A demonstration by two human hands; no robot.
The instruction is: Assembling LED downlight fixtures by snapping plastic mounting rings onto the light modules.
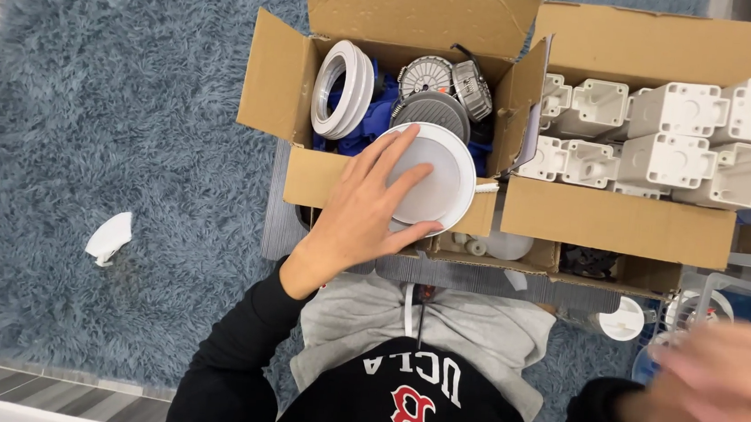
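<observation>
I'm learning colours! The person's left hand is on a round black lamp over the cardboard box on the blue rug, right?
Not quite: the head view shows the round lamp is white. The left hand does rest on it, over the cardboard box on the blue rug.

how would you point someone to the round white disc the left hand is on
Start at the open cardboard box on the shaggy blue rug, the left one of the two boxes. At its near edge a flat, round white disc lies under the fingers of the left hand. Unlike the white rings standing on edge behind it, it has a solid, smooth face with no hole.
</observation>
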